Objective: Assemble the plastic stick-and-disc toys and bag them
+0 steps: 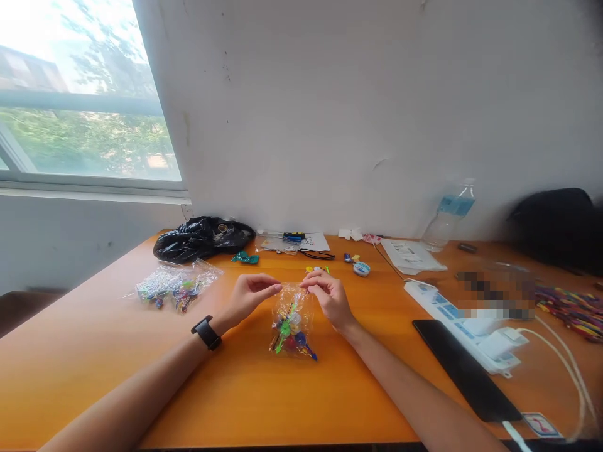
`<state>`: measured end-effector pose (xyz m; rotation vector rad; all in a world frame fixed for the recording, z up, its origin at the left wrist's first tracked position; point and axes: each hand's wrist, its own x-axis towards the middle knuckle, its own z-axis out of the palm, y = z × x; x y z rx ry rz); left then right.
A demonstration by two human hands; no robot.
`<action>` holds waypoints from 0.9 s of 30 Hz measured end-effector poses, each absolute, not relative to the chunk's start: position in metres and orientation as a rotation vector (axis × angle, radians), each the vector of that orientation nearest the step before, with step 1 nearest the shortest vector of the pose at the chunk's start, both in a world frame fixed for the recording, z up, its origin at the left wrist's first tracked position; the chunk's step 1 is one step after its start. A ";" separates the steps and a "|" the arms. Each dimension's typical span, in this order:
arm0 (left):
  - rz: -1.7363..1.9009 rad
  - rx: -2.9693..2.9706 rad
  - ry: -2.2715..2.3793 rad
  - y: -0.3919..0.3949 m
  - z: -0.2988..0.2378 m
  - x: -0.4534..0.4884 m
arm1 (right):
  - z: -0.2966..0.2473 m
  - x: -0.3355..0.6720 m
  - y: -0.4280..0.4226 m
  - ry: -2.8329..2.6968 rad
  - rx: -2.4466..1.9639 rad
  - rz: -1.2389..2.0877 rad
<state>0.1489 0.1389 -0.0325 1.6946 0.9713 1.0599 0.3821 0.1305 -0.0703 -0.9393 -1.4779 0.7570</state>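
A small clear plastic bag (pixel 292 323) with colourful little pieces inside lies on the orange table (pixel 141 364) in front of me. My left hand (pixel 249 295), with a black watch on the wrist, pinches the bag's top edge from the left. My right hand (pixel 330 295) pinches the same top edge from the right. Both hands are closed on the bag's mouth.
More clear bags of colourful pieces (pixel 176 285) lie to the left, behind them a black plastic bag (pixel 202 237). A white power strip (pixel 466 323), black phone (pixel 464 370), water bottle (pixel 447 220), papers (pixel 409 254) and colourful strands (pixel 572 307) are to the right.
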 end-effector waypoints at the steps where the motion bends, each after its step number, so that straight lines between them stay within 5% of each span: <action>1: 1.071 1.687 0.975 0.139 -0.033 0.150 | -0.069 0.382 0.130 -1.498 -0.941 0.742; 27: 1.102 1.533 0.912 0.146 -0.046 0.151 | -0.066 0.393 0.139 -1.502 -0.962 0.966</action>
